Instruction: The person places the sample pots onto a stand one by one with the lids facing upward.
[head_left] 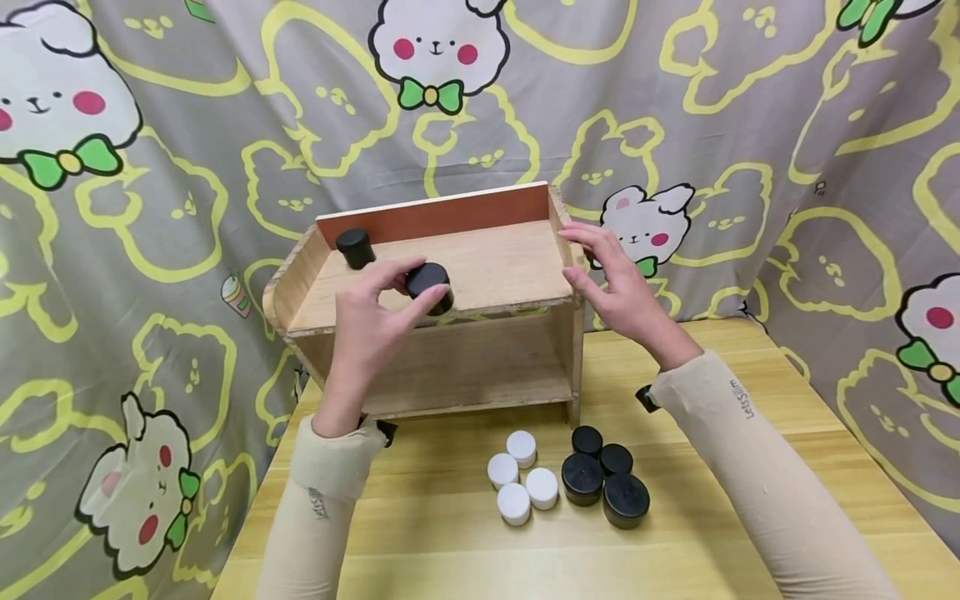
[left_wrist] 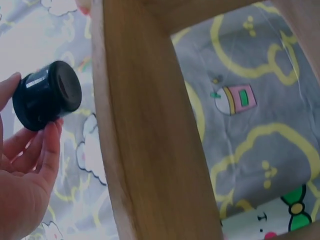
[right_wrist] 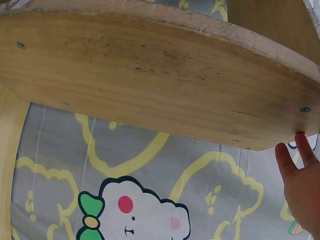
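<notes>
My left hand [head_left: 367, 312] pinches a round black lidded jar [head_left: 429, 287] between thumb and fingers, over the front part of the shelf's top board. In the left wrist view the same jar [left_wrist: 47, 95] is tilted, its flat end facing the shelf. A second black jar [head_left: 355, 247] stands at the left end of the wooden shelf [head_left: 480, 254]. At the shelf's right side panel, my right hand [head_left: 618, 287] has its fingers extended and its fingertips at the upper edge. The right wrist view shows those fingers [right_wrist: 286, 159] against the panel [right_wrist: 150, 80].
On the wooden table [head_left: 420, 517], in front of the shelf, sit several small white jars [head_left: 513, 503] in a cluster. Beside them are several black jars [head_left: 626, 500] in two sizes. A patterned curtain [head_left: 480, 125] hangs behind and around the table.
</notes>
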